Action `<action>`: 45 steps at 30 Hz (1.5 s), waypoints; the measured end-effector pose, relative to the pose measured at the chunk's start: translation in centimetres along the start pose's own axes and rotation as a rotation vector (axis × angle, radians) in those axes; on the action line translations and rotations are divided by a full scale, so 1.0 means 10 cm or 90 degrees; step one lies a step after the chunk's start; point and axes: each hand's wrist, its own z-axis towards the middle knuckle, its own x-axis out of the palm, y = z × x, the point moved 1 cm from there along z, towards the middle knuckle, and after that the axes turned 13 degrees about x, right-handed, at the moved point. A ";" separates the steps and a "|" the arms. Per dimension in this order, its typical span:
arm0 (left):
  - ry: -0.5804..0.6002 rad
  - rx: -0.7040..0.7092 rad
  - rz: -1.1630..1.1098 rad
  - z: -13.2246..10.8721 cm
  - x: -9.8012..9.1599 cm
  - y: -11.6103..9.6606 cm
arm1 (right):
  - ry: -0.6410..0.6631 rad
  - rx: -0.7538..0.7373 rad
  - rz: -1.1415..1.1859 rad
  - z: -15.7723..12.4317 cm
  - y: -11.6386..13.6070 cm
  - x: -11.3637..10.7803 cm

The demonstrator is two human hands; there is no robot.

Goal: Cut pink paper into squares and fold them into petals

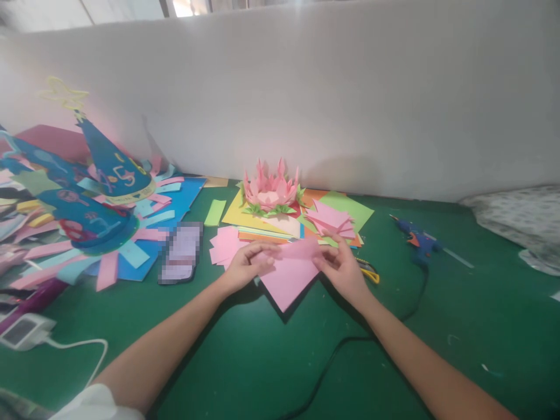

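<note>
A sheet of pink paper (286, 280) is held between my two hands, one corner pointing down toward me and its top edge looking folded over. My left hand (247, 262) pinches its left side, thumb on the front face. On the right side, my right hand (339, 265) grips it with thumb and fingers. Just behind stands a pink paper lotus (272, 189) with green leaves. Several pink folded pieces (329, 219) lie behind my right hand, and pink paper squares (225, 245) lie beside my left hand.
Blue decorated paper cones (118, 163) with pink and light-blue strips fill the left side. A phone (181, 254) lies left of my hands. At right rests a blue glue gun (420, 240), its black cord (332, 356) crossing the green table. A yellow-handled tool (370, 272) lies by my right hand.
</note>
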 end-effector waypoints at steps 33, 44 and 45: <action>0.361 0.290 0.402 -0.08 0.18 -0.08 | -0.078 -0.124 -0.262 -0.09 0.04 0.05; 0.275 0.341 0.538 -0.05 0.14 0.09 | -0.084 -0.113 -0.257 -0.08 -0.02 0.08; 0.285 0.348 0.525 -0.05 0.14 0.09 | -0.090 -0.123 -0.271 -0.08 -0.01 0.09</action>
